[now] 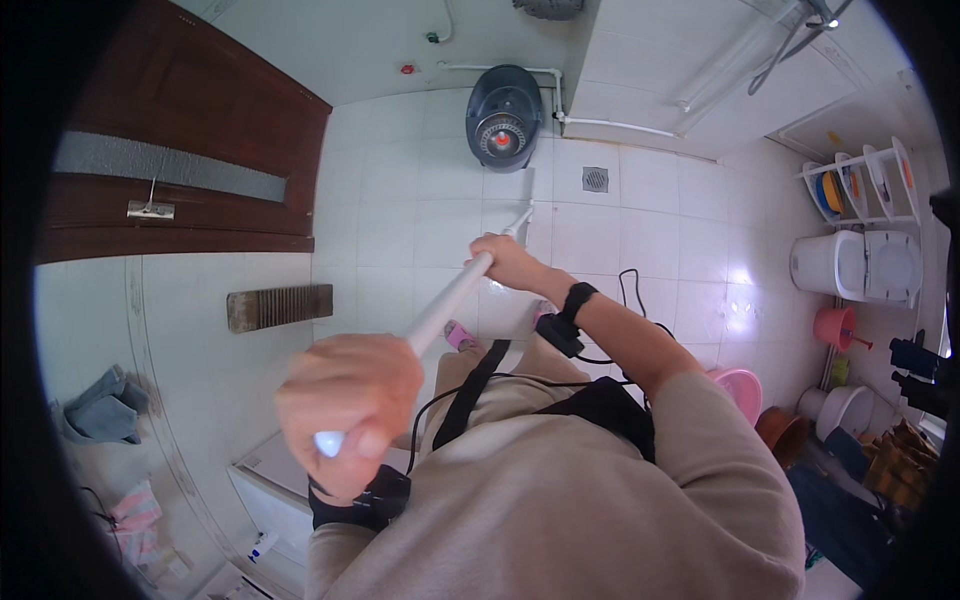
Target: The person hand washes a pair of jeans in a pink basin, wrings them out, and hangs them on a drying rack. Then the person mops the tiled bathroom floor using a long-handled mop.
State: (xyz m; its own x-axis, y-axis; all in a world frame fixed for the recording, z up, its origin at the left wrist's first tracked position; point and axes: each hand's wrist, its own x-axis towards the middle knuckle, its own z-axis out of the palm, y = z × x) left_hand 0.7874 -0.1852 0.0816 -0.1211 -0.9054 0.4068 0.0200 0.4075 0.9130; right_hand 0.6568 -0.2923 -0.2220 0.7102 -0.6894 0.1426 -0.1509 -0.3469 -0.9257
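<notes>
My left hand point(352, 405) grips the upper end of a white pole point(450, 300), whose rounded tip pokes out beside the thumb. Further down the same pole, my right hand point(506, 259) is closed around it. The pole slants away from me to a thin, pale head point(530, 210) on the white tiled floor point(450, 180); whether it is a flat mop or a squeegee I cannot tell. Beyond that head stands a dark spin-mop bucket point(504, 82) with a metal wringer basket point(502, 138), red at its centre. My feet, in pink slippers point(459, 335), are behind the head.
A floor drain point(595, 180) lies right of the bucket. White pipes point(622, 125) follow the wall. At left are a dark red door point(225, 105) and a washboard point(280, 307). A toilet point(847, 266), shelf rack point(862, 184) and pink basin point(739, 390) line the right. A black cable point(636, 289) hangs beside me.
</notes>
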